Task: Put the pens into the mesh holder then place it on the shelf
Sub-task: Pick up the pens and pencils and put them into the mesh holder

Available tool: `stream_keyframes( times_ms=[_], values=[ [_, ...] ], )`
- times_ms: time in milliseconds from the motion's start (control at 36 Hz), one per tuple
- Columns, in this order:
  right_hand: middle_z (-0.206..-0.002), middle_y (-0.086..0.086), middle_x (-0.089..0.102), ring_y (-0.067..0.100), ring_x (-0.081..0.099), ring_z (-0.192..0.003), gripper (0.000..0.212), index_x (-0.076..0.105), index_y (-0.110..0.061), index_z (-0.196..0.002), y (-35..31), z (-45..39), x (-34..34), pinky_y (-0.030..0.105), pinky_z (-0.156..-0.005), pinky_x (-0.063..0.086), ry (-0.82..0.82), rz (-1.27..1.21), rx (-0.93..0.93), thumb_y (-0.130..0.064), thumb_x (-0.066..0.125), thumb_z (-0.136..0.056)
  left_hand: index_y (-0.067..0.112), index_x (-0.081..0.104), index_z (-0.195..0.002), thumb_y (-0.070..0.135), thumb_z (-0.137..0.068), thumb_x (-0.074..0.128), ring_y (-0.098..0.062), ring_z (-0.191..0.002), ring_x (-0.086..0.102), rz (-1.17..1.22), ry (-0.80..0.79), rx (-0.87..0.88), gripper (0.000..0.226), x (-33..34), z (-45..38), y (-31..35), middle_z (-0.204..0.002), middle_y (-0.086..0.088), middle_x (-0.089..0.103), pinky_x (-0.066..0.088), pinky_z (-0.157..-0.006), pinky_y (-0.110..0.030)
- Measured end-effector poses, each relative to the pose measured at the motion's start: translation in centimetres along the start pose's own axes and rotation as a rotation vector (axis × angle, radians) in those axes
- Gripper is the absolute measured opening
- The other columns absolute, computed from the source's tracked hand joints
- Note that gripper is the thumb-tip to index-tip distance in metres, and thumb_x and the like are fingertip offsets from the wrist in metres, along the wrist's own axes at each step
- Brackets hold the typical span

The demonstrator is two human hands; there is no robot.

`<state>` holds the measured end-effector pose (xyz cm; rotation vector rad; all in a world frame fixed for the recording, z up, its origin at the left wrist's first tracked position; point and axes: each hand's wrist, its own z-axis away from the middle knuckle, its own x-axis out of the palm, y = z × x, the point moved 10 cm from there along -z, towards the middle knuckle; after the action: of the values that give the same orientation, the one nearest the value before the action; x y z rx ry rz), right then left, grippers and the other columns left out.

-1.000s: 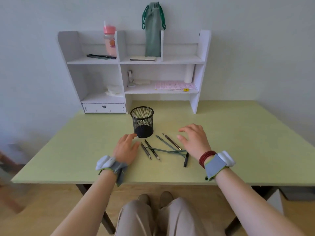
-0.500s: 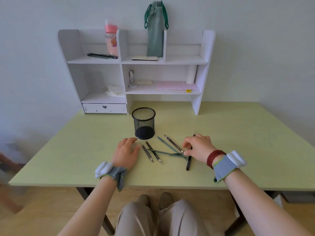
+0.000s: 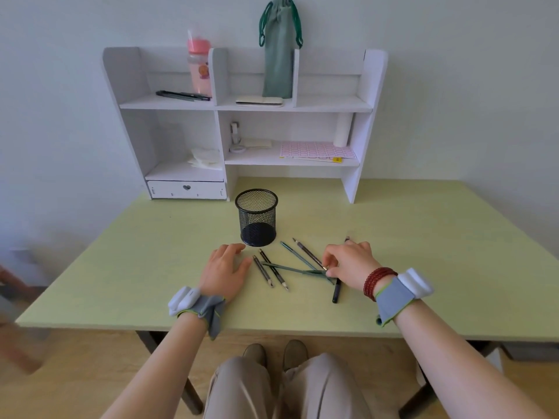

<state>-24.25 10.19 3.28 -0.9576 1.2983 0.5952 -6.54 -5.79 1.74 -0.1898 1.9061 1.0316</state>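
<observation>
Head view: our right hand (image 3: 351, 261) pinches light, stiff pens (image 3: 305, 256) mid-shaft; left hand (image 3: 225, 267) rests released on the surface (image 3: 423, 237).

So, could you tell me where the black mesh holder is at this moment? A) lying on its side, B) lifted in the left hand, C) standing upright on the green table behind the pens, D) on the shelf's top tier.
C: the mesh holder stands upright and empty on the table, untouched by either hand, with the pens lying in front of it.
</observation>
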Motion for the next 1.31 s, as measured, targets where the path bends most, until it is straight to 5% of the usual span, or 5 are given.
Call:
stream_keyframes(
  times_ms=[639, 722, 833, 1028, 1306],
  values=[
    [-0.086, -0.008, 0.061, 0.015, 0.055, -0.092, 0.007, 0.058, -0.022, -0.091, -2.5, 0.3, -3.7, 0.033, -0.095, 0.035, 0.186, -0.319, -0.041, -0.019, 0.060, -0.085, 0.013, 0.061, -0.116, 0.023, -0.091, 0.055, -0.024, -0.112, 0.051, 0.099, 0.130, 0.030, 0.029, -2.0, 0.7, 1.3, -0.117, -0.006, 0.063, 0.034, -0.092, -0.025],
    [-0.088, -0.006, 0.062, 0.014, 0.059, -0.089, 0.012, 0.056, -0.023, -0.086, -3.5, 0.4, -4.7, 0.031, -0.090, 0.045, 0.209, -0.554, -0.069, -0.016, 0.065, -0.082, 0.015, 0.066, -0.110, 0.023, -0.090, 0.057, -0.022, -0.105, 0.055, 0.194, 0.167, 0.077, 0.024, -2.7, 1.0, 3.1, -0.107, -0.002, 0.067, 0.040, -0.088, -0.027],
    [-0.083, -0.006, 0.062, 0.007, 0.058, -0.080, 0.021, 0.055, -0.028, -0.079, -4.6, 0.4, -5.6, 0.006, -0.071, 0.045, 0.219, -0.846, -0.091, -0.011, 0.067, -0.081, 0.025, 0.068, -0.106, 0.030, -0.089, 0.057, -0.013, -0.093, 0.060, 0.423, 0.131, 0.059, 0.021, -3.3, 1.2, 5.2, -0.095, 0.017, 0.065, 0.042, -0.081, -0.022],
    [-0.079, 0.001, 0.061, 0.012, 0.057, -0.076, 0.021, 0.058, -0.023, -0.079, -6.0, 0.1, -5.1, 0.024, -0.080, 0.047, 0.165, -1.164, -0.090, -0.004, 0.068, -0.080, 0.017, 0.068, -0.106, 0.025, -0.088, 0.058, -0.004, -0.095, 0.065, 0.769, 0.053, 0.089, 0.022, -4.0, 1.0, 8.9, -0.101, 0.004, 0.071, 0.049, -0.091, -0.021],
    [-0.078, -0.006, 0.068, -0.004, 0.064, -0.067, 0.023, 0.059, -0.023, -0.078, -7.4, -0.4, -4.2, 0.011, -0.071, 0.051, 0.130, -1.203, -0.120, -0.002, 0.067, -0.080, 0.013, 0.066, -0.097, 0.012, -0.089, 0.057, -0.007, -0.082, 0.066, 0.914, 0.057, 0.019, 0.012, -3.5, -0.1, 9.5, -0.094, -0.006, 0.070, 0.053, -0.087, -0.028]
  ],
)
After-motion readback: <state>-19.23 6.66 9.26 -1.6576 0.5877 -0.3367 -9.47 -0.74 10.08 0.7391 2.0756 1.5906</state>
